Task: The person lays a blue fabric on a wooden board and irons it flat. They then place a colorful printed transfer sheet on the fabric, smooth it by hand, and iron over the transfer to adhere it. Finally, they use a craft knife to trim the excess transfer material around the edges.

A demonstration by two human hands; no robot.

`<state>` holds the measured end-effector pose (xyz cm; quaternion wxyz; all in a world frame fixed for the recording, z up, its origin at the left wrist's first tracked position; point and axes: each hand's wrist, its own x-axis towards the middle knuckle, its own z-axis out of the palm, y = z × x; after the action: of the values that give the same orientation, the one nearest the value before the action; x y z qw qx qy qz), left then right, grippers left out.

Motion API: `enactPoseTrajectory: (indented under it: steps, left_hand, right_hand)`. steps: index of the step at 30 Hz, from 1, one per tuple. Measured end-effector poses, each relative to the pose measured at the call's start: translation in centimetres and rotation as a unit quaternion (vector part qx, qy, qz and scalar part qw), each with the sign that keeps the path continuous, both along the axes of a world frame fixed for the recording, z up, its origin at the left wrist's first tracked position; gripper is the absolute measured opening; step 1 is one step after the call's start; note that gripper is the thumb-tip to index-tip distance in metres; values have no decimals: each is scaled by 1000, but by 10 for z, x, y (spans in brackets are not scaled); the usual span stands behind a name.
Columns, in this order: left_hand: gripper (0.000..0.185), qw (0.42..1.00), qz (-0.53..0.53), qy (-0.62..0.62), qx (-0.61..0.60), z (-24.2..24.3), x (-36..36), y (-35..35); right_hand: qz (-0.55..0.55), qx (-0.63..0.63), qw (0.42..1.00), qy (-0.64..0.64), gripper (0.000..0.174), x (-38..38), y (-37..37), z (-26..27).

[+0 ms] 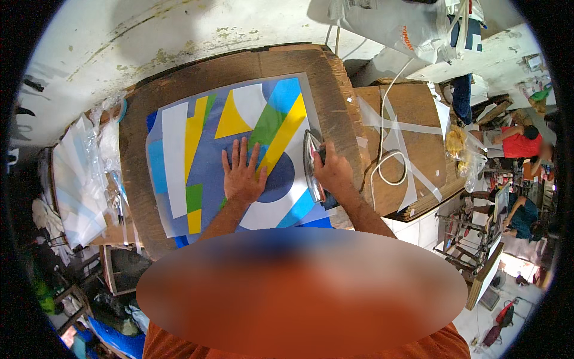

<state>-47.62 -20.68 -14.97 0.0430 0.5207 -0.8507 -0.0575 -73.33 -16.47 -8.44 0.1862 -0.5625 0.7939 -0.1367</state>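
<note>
A translucent sheet with a geometric pattern (208, 148) in yellow, green, white and blue lies on a brown wooden board (325, 80). Blue fabric (320, 222) shows from under its lower edge. My left hand (244, 177) rests flat on the middle of the sheet, fingers spread and holding nothing. At the sheet's right side, my right hand (334, 172) grips the handle of a clothes iron (310, 166). The iron's metal soleplate edge faces left, and its tip points away from me. The handle is mostly hidden by my fingers.
A white cord (381, 130) loops over a second wooden board (412, 148) on the right, where translucent strips (394, 139) lie. More printed sheets (80, 179) and clear plastic lie left. A white plastic bag (394, 29) hangs by the wall. Two people work far right.
</note>
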Motion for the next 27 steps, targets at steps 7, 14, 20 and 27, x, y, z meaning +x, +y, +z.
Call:
enactPoseTrajectory:
  steps: [7,14,20,27]
  left_hand:
    - [69,999,-6,34,14,8,2,-2]
    - [68,999,-8,44,18,6,4,-1]
    - [68,998,-5,43,41,8,3,-4]
    - [69,998,4,29,60,7,1,-5]
  right_hand:
    - [2,-32,998,-50,31,-5,1,6]
    - [19,-89,993,-69,36,-12,-55,7]
    - [33,-72,997,9,40,-19,-155,-18]
    - [26,6,999,19,42,-18,-195,-9]
